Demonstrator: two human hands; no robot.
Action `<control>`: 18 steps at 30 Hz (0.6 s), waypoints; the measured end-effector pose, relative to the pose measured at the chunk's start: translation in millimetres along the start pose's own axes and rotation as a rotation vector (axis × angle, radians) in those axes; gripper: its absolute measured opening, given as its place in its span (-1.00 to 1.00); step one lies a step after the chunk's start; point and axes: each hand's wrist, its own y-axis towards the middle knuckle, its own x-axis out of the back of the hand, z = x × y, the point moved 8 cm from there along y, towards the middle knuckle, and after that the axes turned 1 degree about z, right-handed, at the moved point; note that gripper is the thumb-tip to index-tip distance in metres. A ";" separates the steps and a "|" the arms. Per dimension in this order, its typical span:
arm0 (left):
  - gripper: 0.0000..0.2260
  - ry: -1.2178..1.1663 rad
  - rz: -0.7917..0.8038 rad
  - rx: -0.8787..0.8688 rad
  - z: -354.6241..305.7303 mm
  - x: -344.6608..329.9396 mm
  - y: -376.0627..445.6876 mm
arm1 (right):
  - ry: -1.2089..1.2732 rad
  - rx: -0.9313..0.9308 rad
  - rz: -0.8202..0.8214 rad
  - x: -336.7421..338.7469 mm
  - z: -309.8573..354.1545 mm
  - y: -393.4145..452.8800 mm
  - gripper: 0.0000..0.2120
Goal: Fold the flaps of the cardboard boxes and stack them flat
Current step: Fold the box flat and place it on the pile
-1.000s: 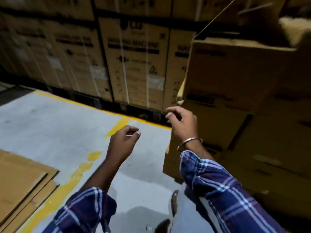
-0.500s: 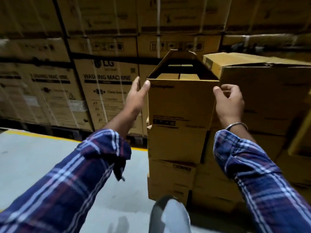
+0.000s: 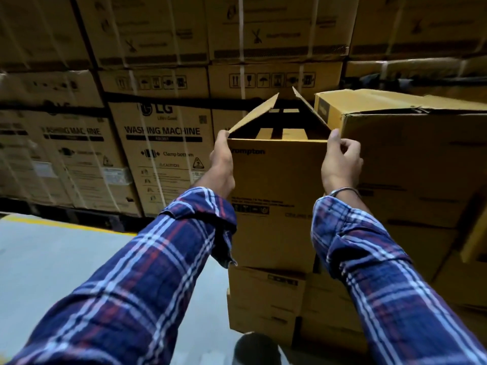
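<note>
Cardboard meets both my palms: my left hand (image 3: pixel 222 159) grips the near left top corner of the open box (image 3: pixel 276 196), thumb at the rim, and my right hand (image 3: pixel 340 160) pinches the near right corner, its other fingers curled. That box tops a stack of smaller cartons (image 3: pixel 266 299), its side flaps (image 3: pixel 254 115) raised. A larger carton (image 3: pixel 411 154) touches its right side; washing machine boxes (image 3: pixel 163 154) line the wall behind.
</note>
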 end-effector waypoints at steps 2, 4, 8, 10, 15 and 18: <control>-0.37 -0.022 -0.002 -0.041 -8.8 -5.2 -21.5 | -0.030 -0.012 -0.007 -6.9 -3.0 -5.2 -0.52; -0.47 -0.064 -0.006 -0.062 -11.3 -6.1 -31.2 | -0.024 -0.013 -0.022 -11.2 1.6 -8.2 -0.52; -0.52 -0.090 -0.048 -0.077 -8.6 -1.3 -34.2 | 0.076 -0.069 -0.061 -13.0 6.7 -5.3 -0.65; -0.41 -0.091 -0.066 -0.058 -5.0 -2.0 -33.6 | 0.121 -0.103 -0.077 -11.1 5.8 -7.2 -0.67; -0.21 -0.114 -0.106 -0.048 -10.7 -7.9 -41.4 | 0.175 -0.135 -0.073 -8.5 4.4 -9.4 -0.63; -0.52 -0.057 -0.089 -0.092 -16.3 -9.6 -46.5 | 0.200 -0.154 -0.066 -8.2 6.1 -9.6 -0.63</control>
